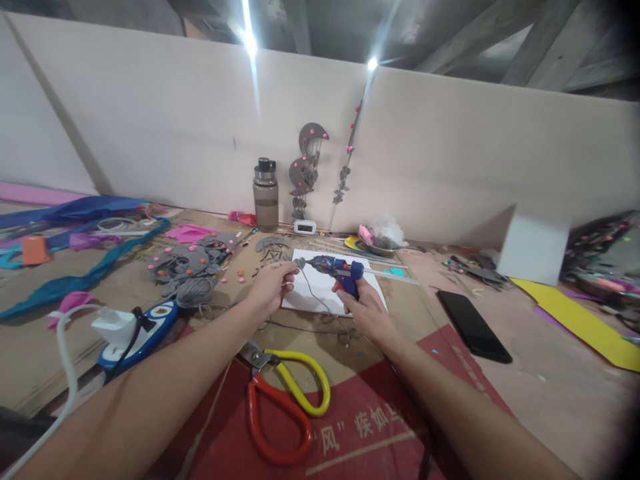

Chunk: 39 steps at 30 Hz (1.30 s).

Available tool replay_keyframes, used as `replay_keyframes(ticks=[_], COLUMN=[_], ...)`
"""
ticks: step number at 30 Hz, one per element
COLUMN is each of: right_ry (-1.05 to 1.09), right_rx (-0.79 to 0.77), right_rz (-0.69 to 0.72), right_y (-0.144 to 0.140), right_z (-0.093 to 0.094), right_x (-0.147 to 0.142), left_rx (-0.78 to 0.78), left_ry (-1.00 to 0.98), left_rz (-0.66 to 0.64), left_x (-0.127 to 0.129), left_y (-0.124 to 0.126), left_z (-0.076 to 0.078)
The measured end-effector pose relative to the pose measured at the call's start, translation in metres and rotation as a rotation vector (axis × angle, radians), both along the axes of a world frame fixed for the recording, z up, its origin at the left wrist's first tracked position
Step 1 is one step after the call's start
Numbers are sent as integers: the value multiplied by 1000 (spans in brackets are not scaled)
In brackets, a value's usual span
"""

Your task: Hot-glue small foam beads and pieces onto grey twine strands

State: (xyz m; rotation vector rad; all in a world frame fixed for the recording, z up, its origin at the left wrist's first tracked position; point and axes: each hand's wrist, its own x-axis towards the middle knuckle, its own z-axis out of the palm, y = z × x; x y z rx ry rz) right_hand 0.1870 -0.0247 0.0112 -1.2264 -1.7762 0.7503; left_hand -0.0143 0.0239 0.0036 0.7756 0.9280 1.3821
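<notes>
The right hand (361,305) is closed around the handle of a blue glue gun (336,268), whose long axis runs sideways with the nozzle pointing left. The left hand (271,283), fingers pinched shut, holds a small grey piece (301,263) right at the nozzle tip, with a thin grey string trailing below. Both hover over a white sheet (320,288) on the cluttered surface (525,360). Nearer the person lie red-and-yellow scissors (280,400) on red fabric; a black phone (473,326) sits to the right. Behind stand a water bottle (265,194) and a pale partition wall.
</notes>
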Motion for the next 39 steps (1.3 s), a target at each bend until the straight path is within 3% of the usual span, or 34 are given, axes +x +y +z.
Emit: replay_keyframes(ticks=[24,39], right_ry=[-205,-193], right_rx=[98,117], right_rz=[-63,-54], right_y=[-3,-4], right_z=[-1,-1], right_x=[-7,-8], left_rx=[56,50], left_ry=[84,106], left_rz=[-15,-22], left_x=[3,3], left_y=[-1,-2], left_z=[-4,-4])
